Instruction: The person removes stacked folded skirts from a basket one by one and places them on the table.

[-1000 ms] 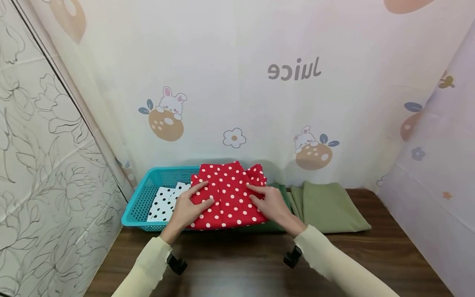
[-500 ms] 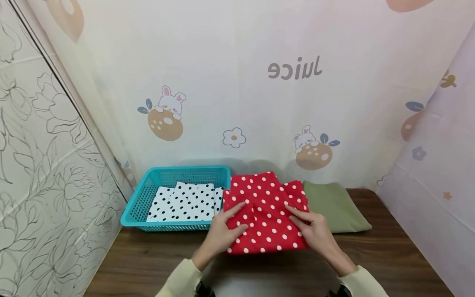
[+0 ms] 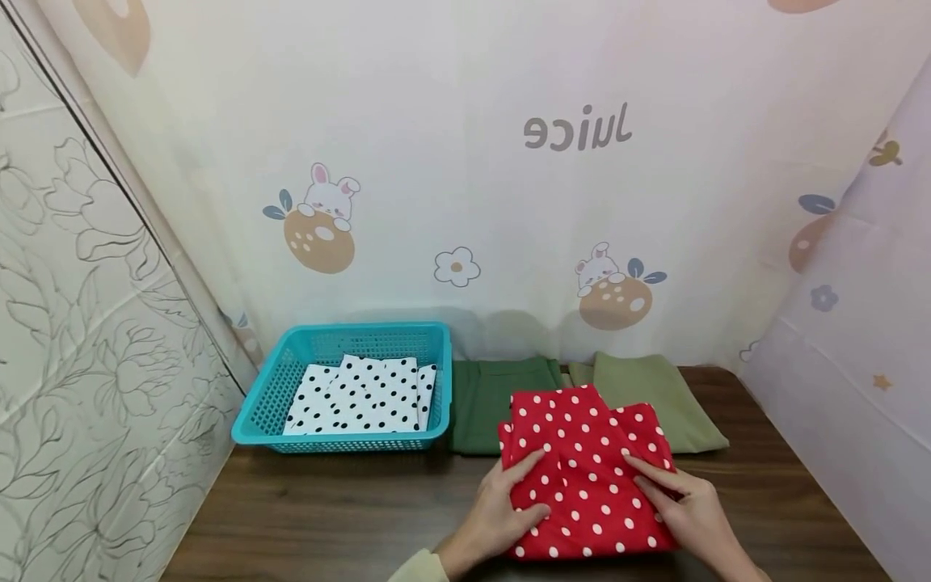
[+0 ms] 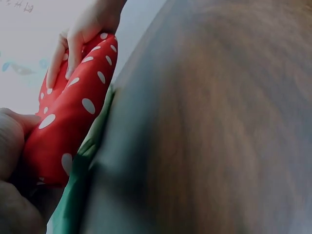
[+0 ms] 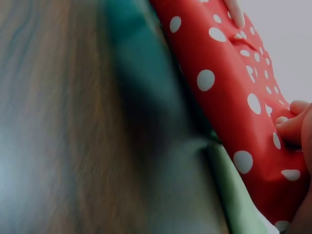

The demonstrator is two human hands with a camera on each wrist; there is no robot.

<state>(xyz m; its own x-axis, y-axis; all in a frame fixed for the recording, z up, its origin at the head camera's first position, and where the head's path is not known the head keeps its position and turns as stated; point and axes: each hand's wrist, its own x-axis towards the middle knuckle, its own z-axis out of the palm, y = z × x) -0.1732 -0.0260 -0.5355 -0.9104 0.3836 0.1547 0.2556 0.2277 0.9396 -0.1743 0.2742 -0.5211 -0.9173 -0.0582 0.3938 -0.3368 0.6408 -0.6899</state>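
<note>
A folded red cloth with white dots (image 3: 582, 477) is held in both hands above the front of the table, right of centre in the head view. My left hand (image 3: 498, 509) grips its left side, thumb and a finger on top. On its right side my right hand (image 3: 691, 509) grips it in a similar way. The fingers beneath are hidden by the fabric. In the left wrist view, the cloth's rounded folded edge (image 4: 78, 105) spans between the hands. Part of the right hand (image 5: 297, 126) shows at the edge of the right wrist view.
A turquoise plastic basket (image 3: 349, 442) stands at the back left, with folded white black-dotted cloth (image 3: 371, 396) inside. Beside it lie a folded dark green cloth (image 3: 476, 412) and an olive green cloth (image 3: 672, 404) on the brown wooden table (image 3: 313, 501). A printed curtain (image 3: 465, 162) hangs behind.
Both hands have carried the red dotted cloth from over the basket's right part rightward and toward the person. The basket and the dark green cloth are now uncovered.
</note>
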